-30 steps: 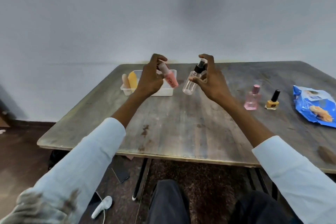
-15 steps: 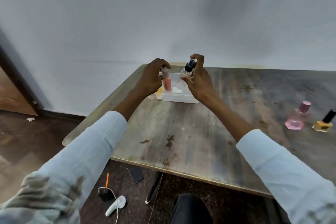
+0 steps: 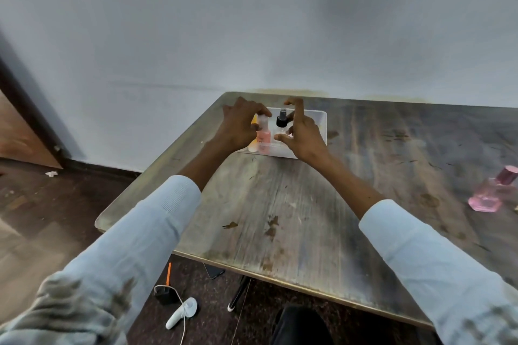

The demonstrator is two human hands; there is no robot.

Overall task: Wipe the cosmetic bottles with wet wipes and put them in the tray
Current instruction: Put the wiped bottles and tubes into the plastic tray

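Observation:
A clear plastic tray [image 3: 319, 120] sits at the table's far left corner. My left hand [image 3: 238, 126] grips the white cap of a pink bottle [image 3: 263, 136], which stands upright inside the tray. My right hand [image 3: 305, 137] holds a clear spray bottle with a black cap [image 3: 281, 120], upright in the tray just right of the pink one; the thumb is at its base and the fingers are by the cap, index finger raised. A yellow bottle [image 3: 253, 120] in the tray is mostly hidden behind my left hand.
A pink perfume bottle [image 3: 490, 196] stands on the worn wooden table [image 3: 308, 204] at the right edge of view. A white wall runs just behind the tray. On the floor below the table's near edge lie a white handheld device [image 3: 182, 312] and a black plug [image 3: 164, 293].
Both hands have moved forward and down, bringing the pink bottle and the spray bottle from mid-air into the tray. The view has swung left, so the wipes pack and nail polish are out of sight.

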